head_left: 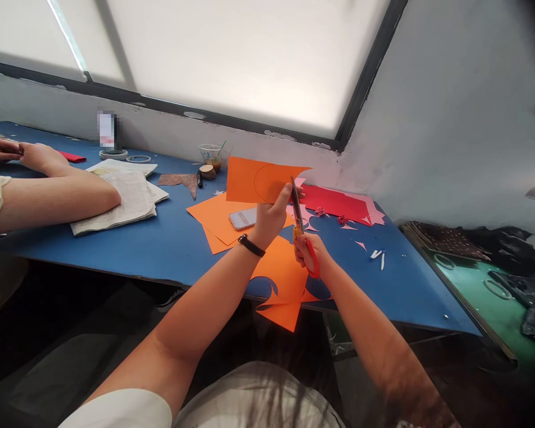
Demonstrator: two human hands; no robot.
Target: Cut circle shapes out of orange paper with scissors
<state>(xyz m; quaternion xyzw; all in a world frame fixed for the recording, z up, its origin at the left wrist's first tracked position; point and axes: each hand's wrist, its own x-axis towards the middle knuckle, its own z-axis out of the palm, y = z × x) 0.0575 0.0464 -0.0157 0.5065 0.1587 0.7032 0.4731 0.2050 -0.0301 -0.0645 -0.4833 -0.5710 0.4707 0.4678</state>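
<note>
Orange sheet: the piece [241, 178] is raised above the blue table [169, 255], in front of the window wall; a drawn circle [255, 178] marks it, and its right end runs out in a concave curve to a sharp upper point
Curves already cut: that hollowed right end, plus the round bays in the orange offcuts [288, 270] at the near table edge; the offcuts partly overhang the edge
Circle left to cut: its left arc shows clearly and the paper on both sides of it is whole; I judge this disc not yet freed, though the part near the hand is hard to read
Uncut stock: flat orange sheets [205, 209] lie on the table, partly under a smartphone [242, 219]; a red sheet [339, 204] rests to the right, with pink scraps [360, 245] near it
Left hand: the hand [274, 215] reaches forward and up, a black wristband [252, 245] at its wrist; thumb on the near face, fingers mostly behind, pinching the orange sheet by its lower right part
Right hand: the hand [310, 249] is lower and nearer the body; fingers wrapped round the red-handled scissors [312, 261]
Scissor blades: pointing upward, close together, tips by the left thumb and the sheet's right end; I cannot tell whether they bite the paper
</note>
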